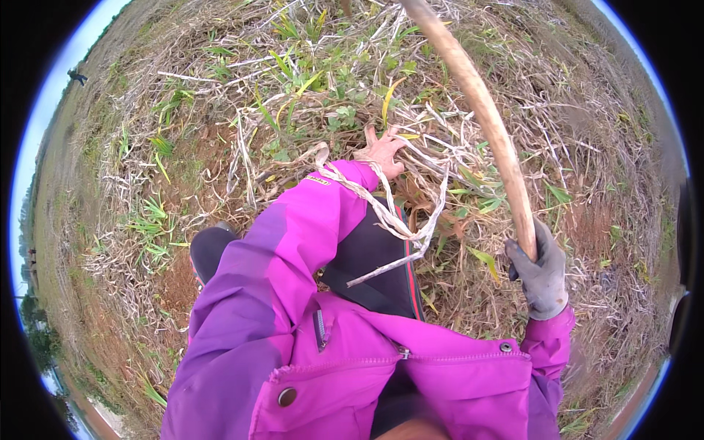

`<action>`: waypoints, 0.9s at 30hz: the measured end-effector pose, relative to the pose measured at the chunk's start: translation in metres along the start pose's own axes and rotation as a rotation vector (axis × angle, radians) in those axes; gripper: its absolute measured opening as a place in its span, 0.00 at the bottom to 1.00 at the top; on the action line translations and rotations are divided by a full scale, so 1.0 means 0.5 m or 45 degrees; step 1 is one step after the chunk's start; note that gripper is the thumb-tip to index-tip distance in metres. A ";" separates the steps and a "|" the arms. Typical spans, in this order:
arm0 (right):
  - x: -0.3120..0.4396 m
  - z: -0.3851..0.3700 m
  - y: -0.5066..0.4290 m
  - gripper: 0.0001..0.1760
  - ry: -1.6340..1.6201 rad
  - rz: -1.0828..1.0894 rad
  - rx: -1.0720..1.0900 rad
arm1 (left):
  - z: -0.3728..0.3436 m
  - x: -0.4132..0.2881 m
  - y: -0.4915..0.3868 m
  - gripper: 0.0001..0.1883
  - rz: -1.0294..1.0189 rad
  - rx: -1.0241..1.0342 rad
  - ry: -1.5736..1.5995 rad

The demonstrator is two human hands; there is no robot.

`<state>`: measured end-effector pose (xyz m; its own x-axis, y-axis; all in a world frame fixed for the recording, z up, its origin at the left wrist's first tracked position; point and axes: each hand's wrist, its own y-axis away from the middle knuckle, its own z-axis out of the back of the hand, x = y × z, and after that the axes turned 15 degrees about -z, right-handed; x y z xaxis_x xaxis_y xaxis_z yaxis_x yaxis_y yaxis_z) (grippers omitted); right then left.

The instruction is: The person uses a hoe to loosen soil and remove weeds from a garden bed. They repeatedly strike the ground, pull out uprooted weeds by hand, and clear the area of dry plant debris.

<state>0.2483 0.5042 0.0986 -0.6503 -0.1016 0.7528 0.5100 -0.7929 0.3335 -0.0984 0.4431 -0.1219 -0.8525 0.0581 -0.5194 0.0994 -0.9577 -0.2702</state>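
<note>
My left hand, bare, reaches down into a heap of dry stalks with its fingers spread. It touches the stalks and low green leaves; its fingertips are partly hidden among them. A twisted dry stem loops across my left wrist and over my dark trouser leg. In a grey work glove, my right hand grips the lower end of a long wooden handle. That handle rises past the top edge of the view, where its far end is out of sight.
Dry straw and stems cover the ground around me, with reddish soil showing through. Green weeds grow ahead. My dark shoe or boot is at the left. Far off at the upper left is a person.
</note>
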 end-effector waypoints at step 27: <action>-0.215 0.059 -0.275 0.15 1.440 -0.100 -0.312 | 0.319 -0.020 0.434 0.24 0.564 -0.028 0.904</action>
<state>0.2646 0.6419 -0.0116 -0.8704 -0.4279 -0.2436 0.4036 -0.9034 0.1450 -0.1501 0.1898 -0.0460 -0.2073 -0.1512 -0.9665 0.3653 -0.9285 0.0669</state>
